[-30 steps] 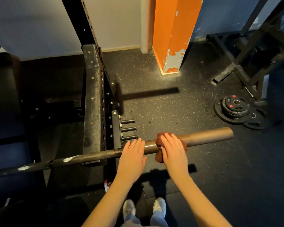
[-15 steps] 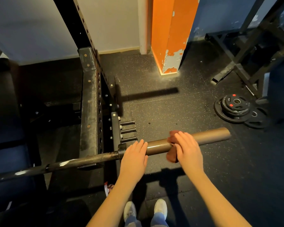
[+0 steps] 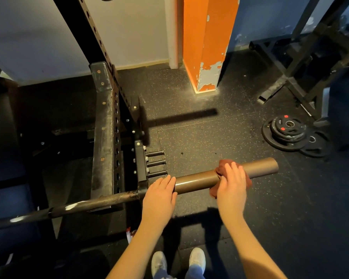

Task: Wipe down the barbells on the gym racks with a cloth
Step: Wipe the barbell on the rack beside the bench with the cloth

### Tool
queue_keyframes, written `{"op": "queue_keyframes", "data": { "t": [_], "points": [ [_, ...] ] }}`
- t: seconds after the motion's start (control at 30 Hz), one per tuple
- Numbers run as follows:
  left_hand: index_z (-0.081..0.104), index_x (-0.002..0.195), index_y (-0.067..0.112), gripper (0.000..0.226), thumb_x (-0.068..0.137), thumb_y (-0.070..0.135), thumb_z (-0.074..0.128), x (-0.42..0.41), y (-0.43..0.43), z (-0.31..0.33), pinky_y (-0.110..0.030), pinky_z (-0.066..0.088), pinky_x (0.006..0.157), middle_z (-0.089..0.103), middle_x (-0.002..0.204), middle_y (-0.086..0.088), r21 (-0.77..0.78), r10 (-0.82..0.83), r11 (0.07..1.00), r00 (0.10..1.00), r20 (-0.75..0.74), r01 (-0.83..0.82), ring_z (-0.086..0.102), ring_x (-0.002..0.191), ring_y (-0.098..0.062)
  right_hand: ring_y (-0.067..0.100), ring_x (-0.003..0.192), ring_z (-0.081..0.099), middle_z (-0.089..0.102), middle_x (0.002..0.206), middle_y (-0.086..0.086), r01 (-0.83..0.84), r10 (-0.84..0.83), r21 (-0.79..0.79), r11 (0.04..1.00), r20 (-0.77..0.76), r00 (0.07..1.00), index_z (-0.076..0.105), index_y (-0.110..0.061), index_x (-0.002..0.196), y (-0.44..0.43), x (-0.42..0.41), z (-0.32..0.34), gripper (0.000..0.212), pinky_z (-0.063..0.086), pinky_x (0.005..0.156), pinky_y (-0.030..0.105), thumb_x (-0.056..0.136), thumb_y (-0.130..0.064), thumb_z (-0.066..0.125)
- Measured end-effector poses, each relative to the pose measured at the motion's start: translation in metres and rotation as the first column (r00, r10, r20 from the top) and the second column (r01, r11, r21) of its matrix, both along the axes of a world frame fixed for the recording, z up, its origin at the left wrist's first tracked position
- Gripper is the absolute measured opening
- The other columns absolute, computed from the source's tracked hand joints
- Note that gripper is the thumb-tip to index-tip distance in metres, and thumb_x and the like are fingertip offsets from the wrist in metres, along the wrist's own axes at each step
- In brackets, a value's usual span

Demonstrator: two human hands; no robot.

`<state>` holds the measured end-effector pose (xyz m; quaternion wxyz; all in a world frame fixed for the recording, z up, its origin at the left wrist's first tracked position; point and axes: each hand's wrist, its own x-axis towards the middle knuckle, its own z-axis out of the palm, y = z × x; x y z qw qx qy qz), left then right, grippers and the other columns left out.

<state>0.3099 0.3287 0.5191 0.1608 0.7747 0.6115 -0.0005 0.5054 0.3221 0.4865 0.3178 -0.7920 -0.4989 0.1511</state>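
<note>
On one barbell (image 3: pixel 199 179), two hands: left hand (image 3: pixel 159 196) flat-fingered on the sleeve, right hand (image 3: pixel 232 184) curled around one red cloth (image 3: pixel 223 164).

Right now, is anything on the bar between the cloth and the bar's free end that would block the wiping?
Nothing visible. The right hand holds the cloth on the bar, and the stretch from there to the free end is bare. The weight plates lie on the floor, apart from the bar.
</note>
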Motion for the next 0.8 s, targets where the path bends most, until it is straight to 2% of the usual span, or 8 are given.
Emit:
{"op": "queue_keyframes", "data": {
  "t": [0.1, 0.23, 0.3, 0.43, 0.47, 0.63, 0.7, 0.8],
  "points": [
    [0.022, 0.152, 0.025, 0.053, 0.103, 0.038, 0.037, 0.002, -0.001, -0.001, -0.028, 0.012, 0.118, 0.025, 0.158, 0.006, -0.011, 0.014, 1.000, 1.000, -0.019, -0.014, 0.021, 0.145, -0.013, 0.031, 0.134, 0.041, 0.057, 0.133, 0.009, -0.195, 0.189, 0.050, 0.980, 0.096, 0.977, 0.062, -0.006, 0.120, -0.003, -0.022, -0.007, 0.031, 0.029, 0.114, 0.046, 0.093, -0.009, 0.046],
    [0.023, 0.152, 0.024, 0.052, 0.103, 0.038, 0.037, 0.004, -0.002, 0.000, -0.028, 0.012, 0.118, 0.026, 0.158, 0.006, -0.014, 0.029, 0.999, 0.999, -0.015, -0.029, 0.021, 0.145, -0.013, 0.024, 0.126, 0.043, 0.061, 0.129, 0.011, -0.476, 0.442, 0.074, 0.876, 0.269, 0.856, 0.062, -0.006, 0.122, -0.003, 0.024, -0.010, 0.039, 0.024, 0.109, 0.031, 0.084, -0.010, 0.056],
    [0.023, 0.152, 0.024, 0.053, 0.103, 0.037, 0.037, 0.005, -0.002, 0.001, -0.028, 0.011, 0.118, 0.025, 0.158, 0.006, -0.020, 0.027, 0.999, 0.999, -0.020, -0.027, 0.021, 0.145, -0.013, 0.025, 0.125, 0.045, 0.062, 0.126, 0.010, -0.426, 0.388, 0.073, 0.902, 0.298, 0.872, 0.063, -0.006, 0.121, 0.000, 0.044, -0.008, 0.035, 0.026, 0.109, 0.031, 0.087, -0.008, 0.057],
    [0.023, 0.152, 0.023, 0.053, 0.103, 0.038, 0.037, 0.007, -0.001, 0.000, -0.030, 0.013, 0.119, 0.026, 0.157, 0.005, -0.035, 0.037, 0.999, 0.999, -0.037, -0.038, 0.021, 0.145, -0.014, 0.032, 0.130, 0.044, 0.058, 0.130, 0.010, -0.093, 0.089, 0.019, 0.995, 0.156, 0.984, 0.061, -0.005, 0.122, 0.003, 0.013, -0.011, 0.031, 0.029, 0.113, 0.043, 0.092, -0.005, 0.058],
    [0.023, 0.152, 0.022, 0.054, 0.103, 0.038, 0.037, 0.008, -0.001, 0.000, -0.030, 0.014, 0.119, 0.027, 0.157, 0.005, -0.036, 0.038, 0.999, 0.998, -0.046, -0.039, 0.022, 0.145, -0.015, 0.034, 0.129, 0.046, 0.058, 0.129, 0.010, -0.090, 0.086, 0.020, 0.996, 0.158, 0.984, 0.062, -0.005, 0.121, 0.003, 0.000, -0.011, 0.030, 0.031, 0.113, 0.046, 0.092, -0.006, 0.057],
    [0.027, 0.149, 0.019, 0.054, 0.101, 0.041, 0.039, 0.015, -0.003, 0.002, -0.033, 0.019, 0.118, 0.031, 0.154, 0.002, -0.025, 0.028, 0.999, 0.994, -0.101, -0.031, 0.027, 0.141, -0.018, 0.027, 0.113, 0.056, 0.063, 0.120, 0.005, -0.447, 0.414, 0.046, 0.893, 0.305, 0.858, 0.068, -0.013, 0.112, 0.004, 0.016, -0.004, 0.031, 0.046, 0.098, 0.044, 0.087, -0.021, 0.052],
    [0.030, 0.147, 0.019, 0.052, 0.101, 0.042, 0.039, 0.018, -0.001, 0.003, -0.034, 0.023, 0.116, 0.034, 0.151, 0.002, -0.021, 0.030, 0.999, 0.994, -0.107, -0.033, 0.031, 0.138, -0.018, 0.027, 0.106, 0.056, 0.064, 0.115, 0.005, -0.383, 0.348, 0.023, 0.924, 0.369, 0.862, 0.070, -0.015, 0.108, 0.006, 0.043, 0.001, 0.025, 0.046, 0.089, 0.042, 0.089, -0.022, 0.057],
    [0.033, 0.144, 0.020, 0.049, 0.100, 0.040, 0.041, 0.024, 0.004, 0.003, -0.032, 0.028, 0.112, 0.039, 0.146, 0.003, -0.009, 0.016, 1.000, 0.994, -0.110, -0.017, 0.036, 0.133, -0.017, 0.030, 0.107, 0.055, 0.063, 0.115, 0.007, -0.149, 0.143, 0.000, 0.989, 0.284, 0.948, 0.069, -0.012, 0.108, 0.008, 0.049, 0.005, 0.021, 0.044, 0.089, 0.044, 0.088, -0.013, 0.062]
  ]
}}
